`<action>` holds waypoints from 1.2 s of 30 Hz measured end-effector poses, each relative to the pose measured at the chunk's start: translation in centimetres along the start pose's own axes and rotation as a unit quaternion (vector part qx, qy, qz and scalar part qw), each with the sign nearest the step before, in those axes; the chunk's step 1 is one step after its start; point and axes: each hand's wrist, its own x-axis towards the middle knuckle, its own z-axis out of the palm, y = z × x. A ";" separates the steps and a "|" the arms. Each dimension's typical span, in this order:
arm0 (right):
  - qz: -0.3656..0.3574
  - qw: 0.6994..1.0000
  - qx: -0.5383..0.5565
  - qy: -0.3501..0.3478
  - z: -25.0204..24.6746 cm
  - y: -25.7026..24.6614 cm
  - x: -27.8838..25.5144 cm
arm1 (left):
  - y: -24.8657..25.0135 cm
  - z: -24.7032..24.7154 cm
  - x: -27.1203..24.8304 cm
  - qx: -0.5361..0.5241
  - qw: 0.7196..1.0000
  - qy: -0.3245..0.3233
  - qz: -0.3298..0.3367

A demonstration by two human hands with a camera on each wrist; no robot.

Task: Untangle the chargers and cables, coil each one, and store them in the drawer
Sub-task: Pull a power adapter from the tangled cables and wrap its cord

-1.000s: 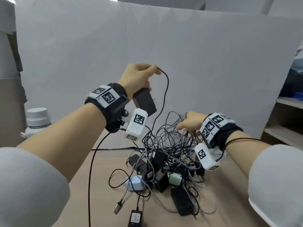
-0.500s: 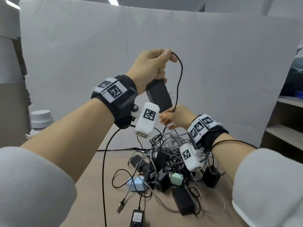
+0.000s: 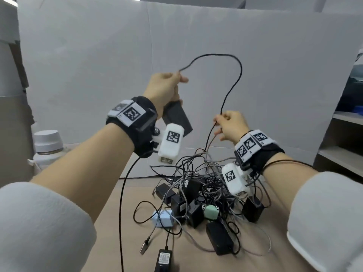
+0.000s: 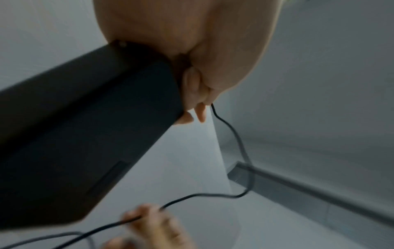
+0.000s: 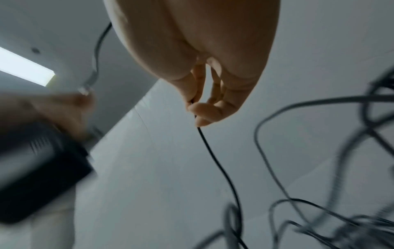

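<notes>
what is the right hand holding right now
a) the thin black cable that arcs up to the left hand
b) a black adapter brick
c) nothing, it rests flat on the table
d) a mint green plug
a: the right hand pinches the thin black cable, which loops up and over to the left hand; the left hand also grips the black adapter brick, and the mint green plug lies in the pile on the table.
</notes>
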 end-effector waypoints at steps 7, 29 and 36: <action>-0.119 0.989 0.079 -0.022 -2.4 -8.1 -1.4 | -3.1 2.5 -1.6 0.115 0.975 -0.186 -0.048; 0.054 0.954 -0.079 -0.284 4.3 3.7 -3.0 | -0.8 1.3 -1.0 0.024 0.989 -0.130 -0.061; 0.068 0.968 -0.054 -0.234 3.0 4.2 -2.1 | -4.2 -0.2 0.2 0.138 0.990 0.001 -0.006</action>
